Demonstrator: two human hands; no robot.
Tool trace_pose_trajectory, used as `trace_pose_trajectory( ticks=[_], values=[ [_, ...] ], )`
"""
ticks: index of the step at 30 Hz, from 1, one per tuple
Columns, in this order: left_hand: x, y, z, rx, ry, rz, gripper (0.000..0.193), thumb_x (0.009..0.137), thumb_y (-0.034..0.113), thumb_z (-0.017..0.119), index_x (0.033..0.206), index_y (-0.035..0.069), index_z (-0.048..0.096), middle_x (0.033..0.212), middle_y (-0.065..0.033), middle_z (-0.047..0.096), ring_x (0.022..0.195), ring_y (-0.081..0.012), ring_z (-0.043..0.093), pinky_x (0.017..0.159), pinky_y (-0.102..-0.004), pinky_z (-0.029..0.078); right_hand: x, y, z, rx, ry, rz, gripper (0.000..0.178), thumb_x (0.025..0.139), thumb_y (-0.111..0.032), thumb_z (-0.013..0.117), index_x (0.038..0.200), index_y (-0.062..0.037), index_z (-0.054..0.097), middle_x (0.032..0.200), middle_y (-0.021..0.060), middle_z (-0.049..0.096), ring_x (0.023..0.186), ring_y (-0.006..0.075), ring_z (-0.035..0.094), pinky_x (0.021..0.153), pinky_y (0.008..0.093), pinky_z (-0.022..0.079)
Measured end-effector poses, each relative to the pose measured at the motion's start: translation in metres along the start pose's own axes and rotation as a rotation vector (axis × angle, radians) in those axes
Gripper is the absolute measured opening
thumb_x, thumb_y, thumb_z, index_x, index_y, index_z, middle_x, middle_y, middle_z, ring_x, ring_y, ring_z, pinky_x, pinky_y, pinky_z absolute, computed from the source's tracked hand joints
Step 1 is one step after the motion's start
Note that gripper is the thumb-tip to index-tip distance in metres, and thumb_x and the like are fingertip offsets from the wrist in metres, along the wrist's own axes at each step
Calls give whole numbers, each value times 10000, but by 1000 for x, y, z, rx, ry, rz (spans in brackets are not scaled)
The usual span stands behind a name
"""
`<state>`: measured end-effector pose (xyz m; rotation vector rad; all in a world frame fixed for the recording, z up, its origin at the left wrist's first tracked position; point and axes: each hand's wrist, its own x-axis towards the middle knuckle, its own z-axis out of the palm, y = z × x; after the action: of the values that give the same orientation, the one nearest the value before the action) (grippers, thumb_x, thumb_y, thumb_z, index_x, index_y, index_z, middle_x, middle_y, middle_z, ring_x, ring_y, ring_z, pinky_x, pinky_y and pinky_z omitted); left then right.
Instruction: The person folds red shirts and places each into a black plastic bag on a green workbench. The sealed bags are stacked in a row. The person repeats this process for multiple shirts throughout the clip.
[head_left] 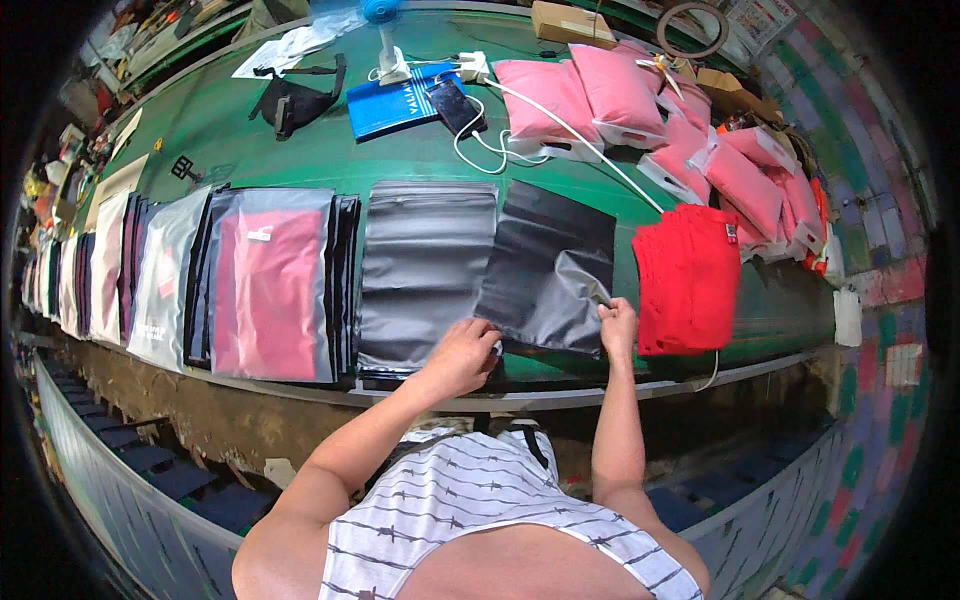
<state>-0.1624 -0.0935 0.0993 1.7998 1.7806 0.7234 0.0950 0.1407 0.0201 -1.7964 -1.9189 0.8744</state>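
The right fingers [606,312] are closed in a pinch, thumb against forefinger, on the right side of the black plastic bag [545,260], near its lower corner. The film creases and lifts slightly toward this grip. The left fingers [486,328] are curled at the lower left corner of the same bag, where it meets the black bag stack [428,265]; whether they clamp the film cannot be told, as the back of the left hand [460,358] covers the contact.

The bag lies at a tilt on the green worktop [240,155], near its front edge, between the stack on the left and the red folded garment [687,285] on the right. Its left edge overlaps the stack. The garment lies just beside the right hand [620,328].

Left of the stack, frosted bags containing folded garments [268,290] form an overlapping row along the front edge; the nearest shows a pinkish-red garment.

Behind the bag, a phone [457,104] rests partly on a blue flat pack [385,108], with a white cable [570,128] nearby. A black pouch [293,104] lies farther left. At the rear right, pink filled packages [618,95] are heaped.
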Motion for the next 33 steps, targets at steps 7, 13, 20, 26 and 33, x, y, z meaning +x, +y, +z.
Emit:
trace_pose_trajectory(
  ticks=[7, 13, 20, 26, 33],
  values=[
    [24, 23, 25, -7, -6, 34, 409, 835, 70, 695, 1221, -30, 604, 1222, -197, 581, 1178, -393, 536, 1006, -471, 451, 37, 9, -33, -177, 23, -171, 270, 912, -118, 687, 1147, 3, 632, 1022, 298, 681, 1022, 482, 638, 840, 526, 495],
    [70, 68, 62, 5, -9, -4, 410, 829, 49, 684, 1224, -23, 603, 1248, -200, 573, 1192, -400, 530, 1020, -466, 444, 19, 3, -46, -157, 59, -537, 498, 939, -109, 654, 1367, 82, 487, 1266, 313, 581, 1165, 467, 580, 969, 511, 484],
    [139, 148, 134, -167, 15, -34, 315, 866, 30, 669, 1176, -12, 636, 1086, -192, 643, 967, -377, 653, 810, -437, 528, -25, 43, -136, 278, -165, -731, 195, 928, -65, 682, 1096, 30, 654, 885, 167, 707, 765, 305, 706, 687, 380, 557],
    [186, 209, 183, -477, 94, -229, 176, 923, 80, 645, 1052, -36, 676, 884, -204, 712, 743, -322, 693, 674, -404, 538, -18, 108, -202, 654, -110, -209, 167, 1011, -141, 619, 1060, 18, 604, 783, 113, 703, 605, 162, 686, 540, 303, 553],
    [211, 228, 207, -824, 112, -532, 331, 1018, 279, 623, 956, -41, 680, 809, -106, 728, 658, -185, 669, 635, -319, 517, 26, 129, -234, 1185, 20, 236, 328, 967, -138, 680, 1197, -46, 466, 811, 105, 653, 600, 202, 670, 574, 299, 560]
  ],
)
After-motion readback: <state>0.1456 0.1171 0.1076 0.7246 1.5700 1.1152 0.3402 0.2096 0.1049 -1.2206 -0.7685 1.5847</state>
